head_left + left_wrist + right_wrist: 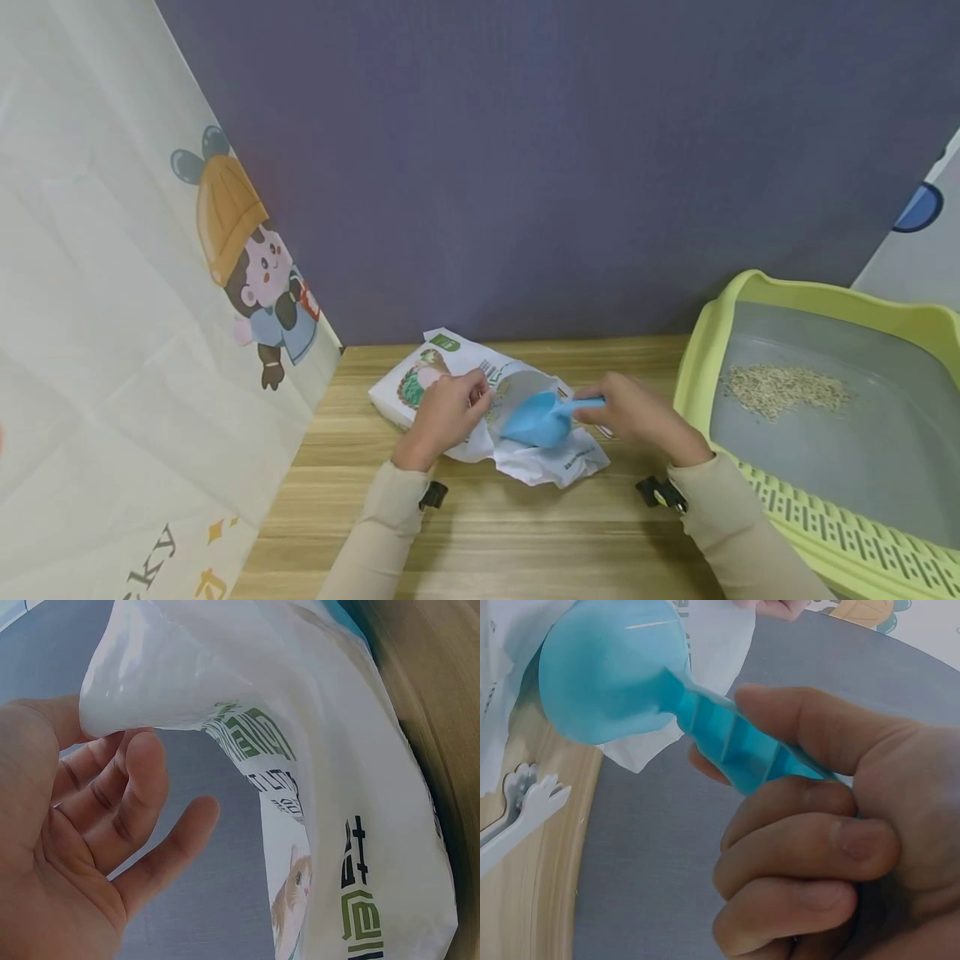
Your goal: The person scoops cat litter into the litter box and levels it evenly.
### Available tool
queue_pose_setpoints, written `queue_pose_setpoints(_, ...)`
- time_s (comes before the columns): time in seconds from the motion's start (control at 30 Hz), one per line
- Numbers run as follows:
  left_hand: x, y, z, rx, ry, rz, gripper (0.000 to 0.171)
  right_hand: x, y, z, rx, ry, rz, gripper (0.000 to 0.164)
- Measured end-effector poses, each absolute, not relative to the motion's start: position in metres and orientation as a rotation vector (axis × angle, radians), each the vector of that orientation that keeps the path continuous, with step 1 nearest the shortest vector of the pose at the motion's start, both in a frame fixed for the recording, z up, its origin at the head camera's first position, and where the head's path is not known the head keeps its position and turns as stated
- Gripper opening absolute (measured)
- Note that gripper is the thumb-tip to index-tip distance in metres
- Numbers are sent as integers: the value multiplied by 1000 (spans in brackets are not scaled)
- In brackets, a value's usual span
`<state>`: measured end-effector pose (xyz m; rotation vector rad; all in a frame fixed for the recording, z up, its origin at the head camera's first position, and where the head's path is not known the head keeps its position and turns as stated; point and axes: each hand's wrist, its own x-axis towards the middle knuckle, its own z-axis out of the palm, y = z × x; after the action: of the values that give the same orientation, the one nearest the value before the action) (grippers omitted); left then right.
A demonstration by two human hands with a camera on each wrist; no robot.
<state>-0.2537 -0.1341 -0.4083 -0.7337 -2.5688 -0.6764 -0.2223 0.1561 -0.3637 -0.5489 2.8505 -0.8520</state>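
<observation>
A white bag of cat litter [408, 387] with a printed cat picture lies on the wooden table, its torn mouth facing right. At the upper edge of that mouth is my left hand [450, 408]; in the left wrist view its thumb and fingers pinch the plastic rim [142, 667]. My right hand [637, 412] grips the ribbed handle of a blue scoop [540, 421], fingers curled round it. The bowl of the scoop sits at the bag's opening, over the crumpled lower flap [551, 462]. Pale pellets show inside the bag, partly hidden by the left hand.
To the right stands a litter box [697, 367] with a yellow-green rim and grey base, holding a patch of pellets [783, 389]. A white paw-ended tool [525, 806] lies on the table [480, 542] near the bag. A dark panel [525, 167] rises behind.
</observation>
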Motion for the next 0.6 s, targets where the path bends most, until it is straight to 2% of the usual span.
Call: queue_pose_setpoints(0.6, -255, -134, -409, -732, -2570, -689, 15, -231, 137, -366, -620, 2786, -916, 26)
